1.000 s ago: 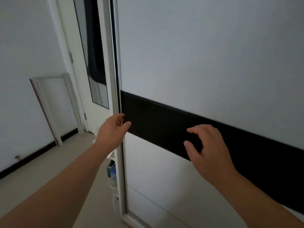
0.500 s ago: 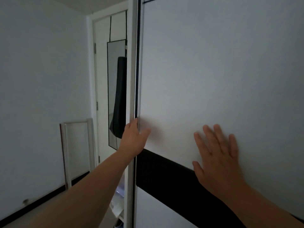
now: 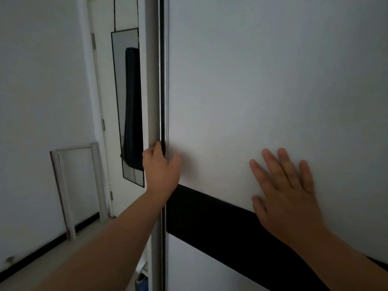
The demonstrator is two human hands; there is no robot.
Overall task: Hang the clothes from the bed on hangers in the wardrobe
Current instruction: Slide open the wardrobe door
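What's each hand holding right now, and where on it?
The left hand grips the sliding wardrobe door by its left vertical edge. The right hand holds nothing; it presses flat on the door's face.

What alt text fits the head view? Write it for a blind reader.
Two bare hands work a white sliding wardrobe door crossed by a black band: the left hand grips its metal edge, the right hand presses flat on the panel. A mirror hangs behind.

Head camera looks forward, close up against the wardrobe door [image 3: 262,91].
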